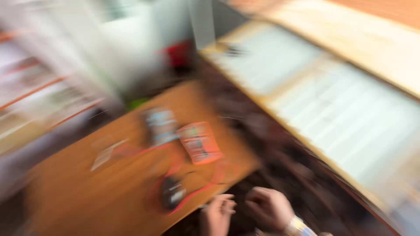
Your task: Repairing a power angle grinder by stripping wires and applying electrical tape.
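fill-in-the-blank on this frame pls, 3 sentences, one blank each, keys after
1. The orange packet lies on a wooden ____.
2. On the right hand, the wrist wears a ____.
3. The left hand is nearest to the small ____ device with red wires.

Missing words: table; watch; black
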